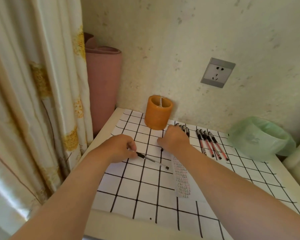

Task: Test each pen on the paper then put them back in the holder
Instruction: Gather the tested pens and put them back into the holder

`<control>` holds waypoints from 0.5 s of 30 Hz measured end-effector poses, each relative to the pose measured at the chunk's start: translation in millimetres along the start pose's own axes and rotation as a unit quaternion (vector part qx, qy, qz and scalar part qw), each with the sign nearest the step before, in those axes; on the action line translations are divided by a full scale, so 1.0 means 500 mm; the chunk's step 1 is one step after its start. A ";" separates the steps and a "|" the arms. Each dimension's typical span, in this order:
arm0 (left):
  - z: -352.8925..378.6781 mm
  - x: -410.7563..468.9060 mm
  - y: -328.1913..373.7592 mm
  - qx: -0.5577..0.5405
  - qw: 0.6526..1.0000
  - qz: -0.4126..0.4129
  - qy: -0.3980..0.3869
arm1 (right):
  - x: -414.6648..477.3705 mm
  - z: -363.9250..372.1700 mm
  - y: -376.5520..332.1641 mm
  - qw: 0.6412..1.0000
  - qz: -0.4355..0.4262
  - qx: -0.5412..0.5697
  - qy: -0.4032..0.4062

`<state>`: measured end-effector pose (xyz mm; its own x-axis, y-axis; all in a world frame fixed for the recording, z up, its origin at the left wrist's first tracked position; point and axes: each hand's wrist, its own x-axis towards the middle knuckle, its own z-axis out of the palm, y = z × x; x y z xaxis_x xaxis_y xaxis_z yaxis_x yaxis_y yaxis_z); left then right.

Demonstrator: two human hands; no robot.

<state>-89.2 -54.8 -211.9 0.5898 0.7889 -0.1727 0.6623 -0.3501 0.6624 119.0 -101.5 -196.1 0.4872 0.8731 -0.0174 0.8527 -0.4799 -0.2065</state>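
My left hand [119, 147] grips one end of a clear black-tipped pen [152, 160] that lies slanted on the grid-patterned sheet [142, 187]. My right hand [174, 140] is curled over a small dark piece, apparently a pen cap [162, 149], close to the orange holder [158, 112] at the back. Behind my right hand lie several black pens [184, 129]. Several red pens [212, 144] lie side by side further right. A narrow paper strip [182, 179] covered in small marks runs under my right forearm.
A green plastic-lined bin [260, 138] stands at the right edge of the table. A pink rolled mat [103, 87] and a curtain [36, 101] fill the left side. A wall socket [217, 72] sits above the pens.
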 end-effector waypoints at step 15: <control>0.008 -0.010 0.022 0.097 0.994 0.041 -0.003 | -0.043 -0.026 -0.033 0.978 0.016 -0.157 -0.136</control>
<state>-83.1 -64.6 -206.4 0.6473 0.7513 -0.1286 0.6886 -0.5040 0.5213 96.9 -113.3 -179.8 0.4836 0.8266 -0.2878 0.8741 -0.4734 0.1092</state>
